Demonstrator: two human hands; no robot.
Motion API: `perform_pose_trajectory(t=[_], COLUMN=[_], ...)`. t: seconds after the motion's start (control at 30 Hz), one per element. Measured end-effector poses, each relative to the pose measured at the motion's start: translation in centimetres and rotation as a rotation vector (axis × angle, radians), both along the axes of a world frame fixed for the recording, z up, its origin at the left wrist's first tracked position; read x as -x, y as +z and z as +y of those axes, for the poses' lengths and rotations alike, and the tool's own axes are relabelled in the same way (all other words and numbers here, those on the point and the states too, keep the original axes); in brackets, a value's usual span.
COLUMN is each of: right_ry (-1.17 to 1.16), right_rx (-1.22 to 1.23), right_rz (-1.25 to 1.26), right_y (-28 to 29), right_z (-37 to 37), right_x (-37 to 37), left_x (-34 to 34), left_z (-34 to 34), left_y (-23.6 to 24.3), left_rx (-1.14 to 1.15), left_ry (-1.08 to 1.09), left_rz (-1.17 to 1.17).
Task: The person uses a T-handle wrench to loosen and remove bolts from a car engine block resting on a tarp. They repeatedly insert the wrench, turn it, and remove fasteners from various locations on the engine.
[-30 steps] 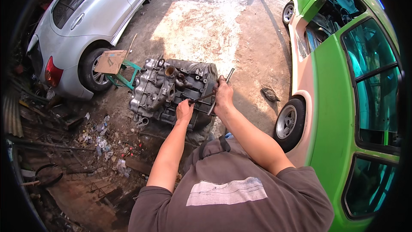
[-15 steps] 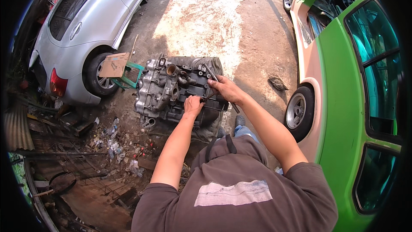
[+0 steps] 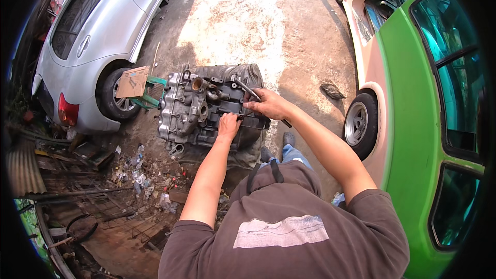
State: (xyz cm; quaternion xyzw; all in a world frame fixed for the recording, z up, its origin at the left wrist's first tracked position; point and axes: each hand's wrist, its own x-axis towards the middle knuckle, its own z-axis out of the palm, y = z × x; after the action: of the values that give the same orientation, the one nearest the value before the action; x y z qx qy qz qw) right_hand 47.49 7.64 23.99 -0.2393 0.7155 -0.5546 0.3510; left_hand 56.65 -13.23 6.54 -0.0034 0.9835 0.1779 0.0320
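Standing right by the engine (image 3: 182, 108), the person in the dark shirt (image 3: 289, 196) is working two-handed at its right end. Closest in, the left hand (image 3: 228, 125) is resting low at the engine with its fingers curled inward; honestly can't tell if they're pinching anything, the tips are hiding. Just beyond, the right hand (image 3: 269, 104) is wrapping its fingers around a metal bar (image 3: 246, 88) that's running diagonally over that same end.

So how far along? Looks like mid-job to me. The bar is already sitting in position and both hands are getting in there, but whatever its working end might be meeting is staying out of sight, so I'm not calling that bit finished. The engine itself is lying on some dark sheeting (image 3: 253, 74), a round port (image 3: 197, 83) is gaping open, and plenty of castings are sitting on it, so I'm guessing there's a fair bit left.

Further out, cardboard (image 3: 132, 82) is lying on a green stool (image 3: 153, 94), and a silver car (image 3: 116, 26) and a green van (image 3: 403, 82) are flanking the spot.
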Motion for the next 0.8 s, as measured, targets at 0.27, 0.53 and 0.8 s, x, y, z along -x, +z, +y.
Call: perform_pose_trajectory(t=[0.27,0.53,0.8], right_ry=[0.102,0.167,0.107], right_rx=[-0.147,-0.2,-0.152], right_rz=[0.163,0.137,0.129], right_y=[0.2,1.4,0.8], right_z=[1.5,1.1,1.6], right_x=[1.2,0.1,0.8], left_x=[-0.3,-0.4,-0.6], left_z=[0.5,0.8,1.1], left_y=[-0.8,-1.0,-0.9], left_rx=[0.074,0.095,0.121], left_ry=[0.047,0.064,0.067], left_rz=[0.002,-0.001,0.022])
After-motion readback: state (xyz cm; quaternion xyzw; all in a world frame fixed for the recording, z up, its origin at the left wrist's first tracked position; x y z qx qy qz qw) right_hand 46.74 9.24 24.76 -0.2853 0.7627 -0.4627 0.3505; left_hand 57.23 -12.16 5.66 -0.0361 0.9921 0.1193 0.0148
